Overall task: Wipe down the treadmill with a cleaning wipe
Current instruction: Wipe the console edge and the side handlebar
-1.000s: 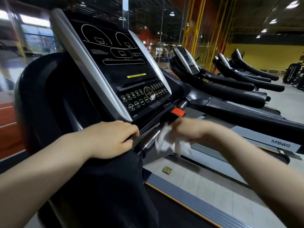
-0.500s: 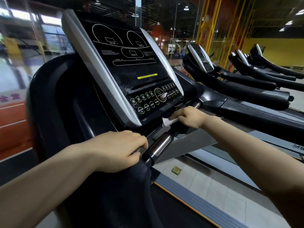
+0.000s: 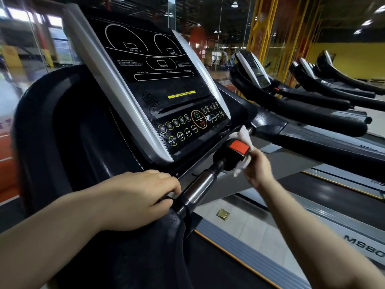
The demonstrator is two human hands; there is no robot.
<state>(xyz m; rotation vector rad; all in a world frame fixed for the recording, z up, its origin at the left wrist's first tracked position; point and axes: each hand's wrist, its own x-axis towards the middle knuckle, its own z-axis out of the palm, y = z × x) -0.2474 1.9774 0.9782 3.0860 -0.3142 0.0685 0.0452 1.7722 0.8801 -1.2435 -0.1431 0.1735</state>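
The treadmill's black console (image 3: pixel 158 84) with silver side trims fills the upper middle of the head view. Below it runs a chrome crossbar (image 3: pixel 200 187) carrying a black block with a red stop button (image 3: pixel 239 147). My left hand (image 3: pixel 137 197) curls over the black handrail edge at the bar's near end. My right hand (image 3: pixel 257 166) pinches a crumpled white wipe (image 3: pixel 244 136), which lies against the right side of the red button block and reaches up toward the console's lower corner.
A row of other black treadmills (image 3: pixel 312 101) stretches to the right. The running belt and its grey side rail (image 3: pixel 239 247) lie below. A small brass floor plate (image 3: pixel 223 214) sits on the tiled floor between machines. Glass walls stand behind the console.
My right hand has slid with the wipe from on top of the bar down to the right side of the red button block, uncovering the button. My left hand keeps its grip.
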